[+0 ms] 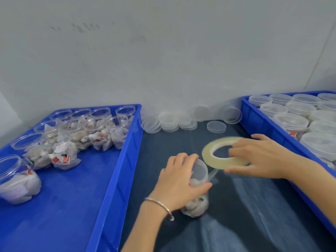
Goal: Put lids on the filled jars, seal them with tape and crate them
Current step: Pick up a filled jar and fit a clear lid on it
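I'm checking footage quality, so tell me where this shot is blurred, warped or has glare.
Head view: motion blur smears the tape roll, the right hand and the jar gripped by the left hand; wide-angle distortion bends the blue crate edges and the wall corner; soft glare streaks the dark table cover; lighting is even, shadows faint.

the clear plastic jar with a translucent lid (199,172) is showing only in part, the left hand (179,180) covering most of its body. just right of that jar, the pale ring-shaped roll of clear tape (214,159) is blurring, and the right hand (261,157) is hiding its right side. well right of the jar, the blue plastic crate of lidded jars (263,124) is running off the frame's edge.
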`<state>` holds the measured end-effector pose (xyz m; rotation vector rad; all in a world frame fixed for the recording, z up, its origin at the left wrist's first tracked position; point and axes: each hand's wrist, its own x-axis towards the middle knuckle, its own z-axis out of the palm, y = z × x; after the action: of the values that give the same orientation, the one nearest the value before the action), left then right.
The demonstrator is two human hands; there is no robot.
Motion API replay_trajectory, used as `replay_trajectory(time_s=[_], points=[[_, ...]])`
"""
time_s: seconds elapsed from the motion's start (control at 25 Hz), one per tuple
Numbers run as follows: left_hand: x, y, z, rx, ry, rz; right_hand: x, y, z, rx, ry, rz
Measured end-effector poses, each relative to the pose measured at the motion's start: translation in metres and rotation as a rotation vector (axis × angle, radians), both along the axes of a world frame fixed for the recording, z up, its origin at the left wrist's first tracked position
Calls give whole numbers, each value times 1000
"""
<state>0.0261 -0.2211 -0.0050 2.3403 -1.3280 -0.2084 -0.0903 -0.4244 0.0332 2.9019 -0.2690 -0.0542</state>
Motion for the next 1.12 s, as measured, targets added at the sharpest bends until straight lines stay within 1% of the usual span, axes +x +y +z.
replay_trajectory(time_s=[0.08,0.16,0.24,0.32,0.4,0.44,0.52,0.6,0.68,0.76,0.84,0.88,0.92,1.0,1.04,1.08,1.12], points=[[11,9,9,76,73,-142,-8,-7,-3,67,57,33],[14,6,18,207,89,-220,-8,-7,-12,98,32,67],[11,-1,24,306,100,-251,-3,-6,-17,80,-32,81],[6,-7,28,364,90,-253,1,-5,-14,64,-48,74],[5,-11,26,379,108,-220,3,-3,-12,148,-27,45],[3,-11,25,373,119,-214,3,-1,-12,184,-10,33],[2,-11,25,339,148,-235,7,4,-16,181,-8,22],[5,-11,27,321,187,-248,13,6,-20,144,-67,-18],[15,-8,28,325,214,-243,22,12,-23,158,-120,-55],[25,-5,26,309,241,-198,32,18,-27,236,-116,-54],[23,-3,22,209,256,-127,39,23,-30,342,-119,-35],[18,-4,18,123,242,-85,40,23,-30,372,-130,-27],[12,-6,13,23,175,-40,39,22,-31,377,-138,-26],[1,-11,5,-150,-46,27,36,21,-35,344,-148,-30],[-3,-13,2,-169,-103,55,34,21,-36,326,-155,-29],[-4,-14,0,-106,-119,83,33,21,-38,312,-164,-31],[-5,-16,-2,12,-119,111,32,22,-39,297,-174,-36]])
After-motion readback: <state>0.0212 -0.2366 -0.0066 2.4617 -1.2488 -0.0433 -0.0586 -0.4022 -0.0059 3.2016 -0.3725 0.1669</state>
